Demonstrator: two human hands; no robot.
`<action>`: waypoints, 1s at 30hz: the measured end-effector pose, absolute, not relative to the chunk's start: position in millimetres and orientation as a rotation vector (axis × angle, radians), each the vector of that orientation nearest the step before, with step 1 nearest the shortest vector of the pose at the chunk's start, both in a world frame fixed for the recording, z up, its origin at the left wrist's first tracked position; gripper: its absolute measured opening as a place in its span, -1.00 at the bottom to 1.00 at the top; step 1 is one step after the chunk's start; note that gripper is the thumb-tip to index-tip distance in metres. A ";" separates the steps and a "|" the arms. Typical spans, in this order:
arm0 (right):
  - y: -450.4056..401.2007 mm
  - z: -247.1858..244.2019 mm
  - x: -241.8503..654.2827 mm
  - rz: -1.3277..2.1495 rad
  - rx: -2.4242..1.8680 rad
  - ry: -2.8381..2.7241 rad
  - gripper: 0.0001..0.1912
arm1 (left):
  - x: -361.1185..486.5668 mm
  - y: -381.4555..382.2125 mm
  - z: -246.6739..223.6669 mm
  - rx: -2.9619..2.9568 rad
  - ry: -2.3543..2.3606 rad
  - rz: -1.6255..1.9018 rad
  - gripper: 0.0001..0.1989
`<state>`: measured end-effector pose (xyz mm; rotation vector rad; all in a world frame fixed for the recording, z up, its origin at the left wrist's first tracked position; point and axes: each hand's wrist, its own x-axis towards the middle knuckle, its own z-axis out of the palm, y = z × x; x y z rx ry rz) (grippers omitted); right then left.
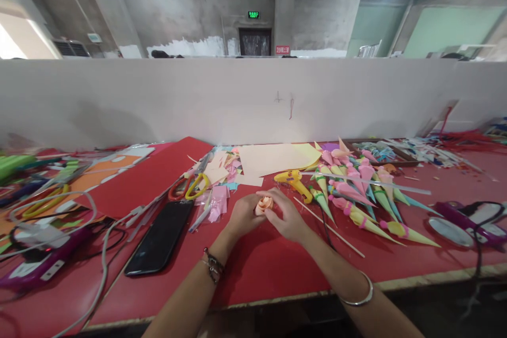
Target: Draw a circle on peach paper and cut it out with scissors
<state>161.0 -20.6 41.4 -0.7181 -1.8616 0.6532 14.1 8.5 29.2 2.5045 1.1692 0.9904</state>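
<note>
A small peach paper rose (264,204), rolled in a spiral, is held between both hands above the red table. My left hand (246,212) closes round it from the left, its fingers partly hidden behind the flower. From the right, my right hand (285,215) presses its thumb and fingers against the petals. A yellow hot glue gun (293,184) lies just beyond my right hand. Beside that hand is a thin wooden stick (330,228). Pale cream paper sheets (273,161) lie flat behind the hands.
Several paper cone flowers (364,185) are heaped at the right. A black phone (160,237), scissors (190,187) and red card (146,177) lie at the left. Purple power strips (47,261) with cables stand at both sides. A white partition (198,100) closes the back.
</note>
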 end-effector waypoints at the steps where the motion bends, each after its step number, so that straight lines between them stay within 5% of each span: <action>1: -20.5 41.3 161.0 0.656 -0.721 -1.857 -0.64 | 14.1 8.5 29.3 2.494 1.152 1.004 -0.91; 30: -17.2 38.9 154.6 0.599 -0.745 -1.829 -0.68 | 13.1 11.5 28.5 2.298 1.178 0.986 -0.79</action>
